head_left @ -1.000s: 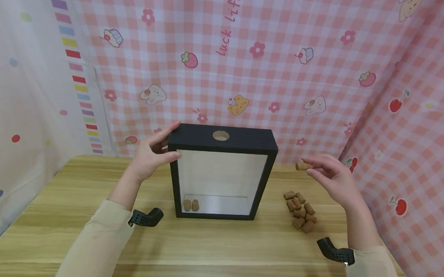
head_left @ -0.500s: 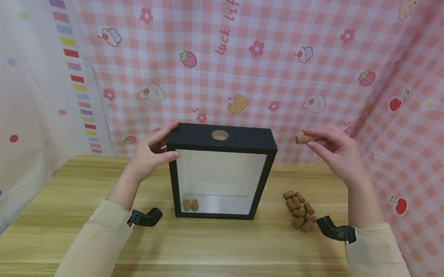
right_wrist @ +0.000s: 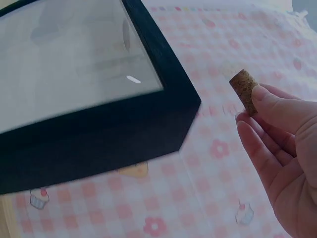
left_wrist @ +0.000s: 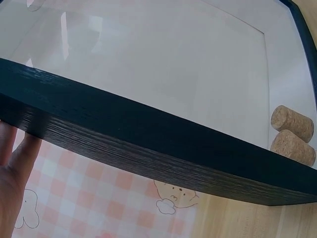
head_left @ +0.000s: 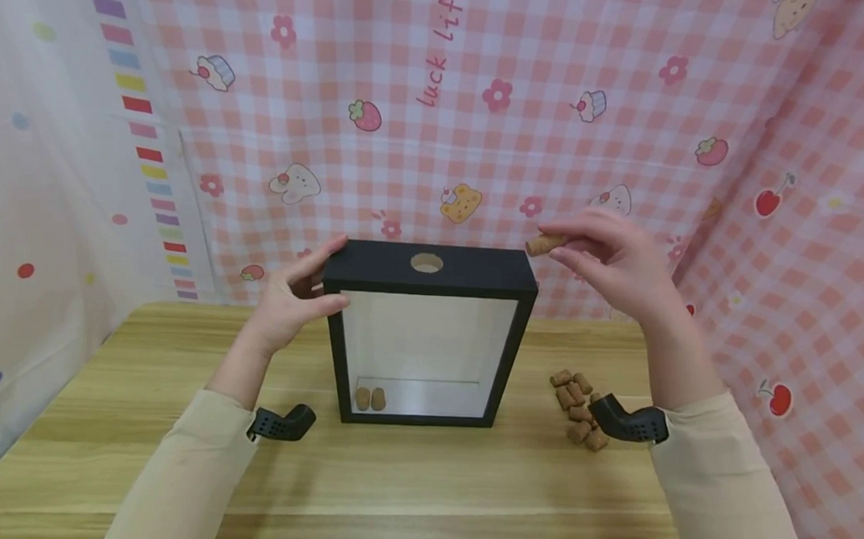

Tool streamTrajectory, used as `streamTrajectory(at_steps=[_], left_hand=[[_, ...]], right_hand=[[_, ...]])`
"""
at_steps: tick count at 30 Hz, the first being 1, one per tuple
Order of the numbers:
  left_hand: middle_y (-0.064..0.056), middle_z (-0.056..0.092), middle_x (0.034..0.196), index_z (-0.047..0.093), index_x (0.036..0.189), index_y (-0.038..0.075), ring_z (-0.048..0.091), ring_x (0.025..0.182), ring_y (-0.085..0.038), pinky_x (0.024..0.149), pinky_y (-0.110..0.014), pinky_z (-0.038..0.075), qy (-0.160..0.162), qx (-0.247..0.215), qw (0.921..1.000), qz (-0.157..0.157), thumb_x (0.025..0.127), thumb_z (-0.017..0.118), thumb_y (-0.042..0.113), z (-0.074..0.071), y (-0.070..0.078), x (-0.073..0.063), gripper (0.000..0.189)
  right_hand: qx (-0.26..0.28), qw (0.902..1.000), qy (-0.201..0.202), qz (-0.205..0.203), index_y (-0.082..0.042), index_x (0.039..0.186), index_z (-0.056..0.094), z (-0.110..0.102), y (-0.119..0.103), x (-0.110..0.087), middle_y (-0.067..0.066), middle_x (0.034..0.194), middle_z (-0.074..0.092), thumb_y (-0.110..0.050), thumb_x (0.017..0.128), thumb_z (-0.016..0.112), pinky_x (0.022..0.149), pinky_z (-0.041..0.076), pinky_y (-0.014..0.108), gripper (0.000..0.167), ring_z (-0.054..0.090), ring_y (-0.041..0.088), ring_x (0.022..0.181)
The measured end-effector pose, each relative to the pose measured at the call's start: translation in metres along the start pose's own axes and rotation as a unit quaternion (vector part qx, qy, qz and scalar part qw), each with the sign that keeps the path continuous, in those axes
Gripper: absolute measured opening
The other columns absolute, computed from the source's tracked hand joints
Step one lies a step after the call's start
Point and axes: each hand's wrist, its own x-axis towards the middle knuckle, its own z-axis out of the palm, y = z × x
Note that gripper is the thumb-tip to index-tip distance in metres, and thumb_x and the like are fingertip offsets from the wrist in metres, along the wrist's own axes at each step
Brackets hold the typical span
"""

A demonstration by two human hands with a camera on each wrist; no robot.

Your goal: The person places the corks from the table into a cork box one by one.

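Observation:
A black shadow box frame (head_left: pixel 432 273) with a clear front stands upright on the table, a round hole in its top face. Two corks (head_left: pixel 371 399) stand inside at its lower left; the left wrist view shows these corks (left_wrist: pixel 292 136) close together. My left hand (head_left: pixel 293 300) grips the frame's upper left corner, thumb on the front and fingers over the top and side. Between thumb and fingers my right hand (head_left: pixel 613 257) pinches a cork (head_left: pixel 545 244), near the top right corner of the frame. In the right wrist view that cork (right_wrist: pixel 244 92) is apart from the frame.
A loose pile of corks (head_left: pixel 578 412) lies on the wooden table (head_left: pixel 408 485) to the right of the frame, partly behind the right wrist's camera. A pink checked cloth (head_left: pixel 408 164) hangs behind the table, and more cloth hangs at both sides.
My right hand has risen from near the pile and moved left with the cork, up to the frame's top right corner. My left hand keeps its grip on the frame.

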Motion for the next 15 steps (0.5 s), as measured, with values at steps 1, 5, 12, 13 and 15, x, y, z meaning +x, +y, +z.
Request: streamTrajectory(at_steps=[1, 5, 12, 13, 15], left_hand=[[0.001, 0.047, 0.150, 0.049, 0.148, 0.013, 0.052, 0.128, -0.013, 0.090, -0.024, 0.048, 0.001, 0.001, 1.0000, 0.000, 0.084, 0.066, -0.014, 0.000, 0.000, 0.000, 0.071], [-0.004, 0.044, 0.152, 0.049, 0.148, 0.013, 0.050, 0.130, -0.013, 0.091, -0.024, 0.047, 0.003, 0.006, 1.0000, -0.003, 0.085, 0.066, -0.014, 0.001, 0.001, 0.000, 0.071], [-0.002, 0.043, 0.153, 0.050, 0.148, 0.014, 0.047, 0.132, -0.012, 0.093, -0.024, 0.045, 0.005, 0.010, 0.9999, -0.008, 0.085, 0.067, -0.012, 0.000, 0.001, -0.001, 0.070], [-0.002, 0.044, 0.152, 0.050, 0.148, 0.014, 0.048, 0.132, -0.012, 0.093, -0.024, 0.045, 0.004, 0.009, 0.9999, -0.008, 0.085, 0.067, -0.012, 0.000, 0.001, -0.001, 0.070], [-0.001, 0.047, 0.151, 0.050, 0.148, 0.014, 0.049, 0.130, -0.013, 0.093, -0.025, 0.046, 0.004, 0.009, 0.9999, -0.007, 0.085, 0.067, -0.012, 0.000, 0.001, -0.001, 0.070]], right_hand=[[0.001, 1.0000, -0.004, -0.004, 0.009, 0.115, 0.069, 0.003, -0.001, 0.003, 0.009, 0.104, 0.065, 0.022, 0.081, 0.066, 0.077, 0.050, 0.018, 0.036, 0.062, 0.011, 0.089], [-0.001, 0.9997, -0.021, -0.007, 0.007, 0.115, 0.070, 0.016, -0.003, 0.013, 0.011, 0.104, 0.064, 0.020, 0.082, 0.067, 0.079, 0.051, 0.020, 0.035, 0.060, 0.013, 0.091], [-0.012, 0.9987, -0.048, -0.010, 0.002, 0.115, 0.073, 0.039, -0.006, 0.025, 0.009, 0.105, 0.065, 0.012, 0.084, 0.070, 0.079, 0.050, 0.021, 0.032, 0.060, 0.014, 0.089], [-0.022, 0.9982, -0.054, -0.013, 0.000, 0.115, 0.073, 0.042, -0.007, 0.027, 0.008, 0.106, 0.065, 0.011, 0.085, 0.070, 0.079, 0.050, 0.021, 0.032, 0.060, 0.014, 0.089], [-0.038, 0.9968, -0.067, -0.021, -0.002, 0.115, 0.074, 0.049, -0.008, 0.032, 0.007, 0.108, 0.066, 0.009, 0.085, 0.072, 0.080, 0.050, 0.023, 0.032, 0.061, 0.014, 0.091]])
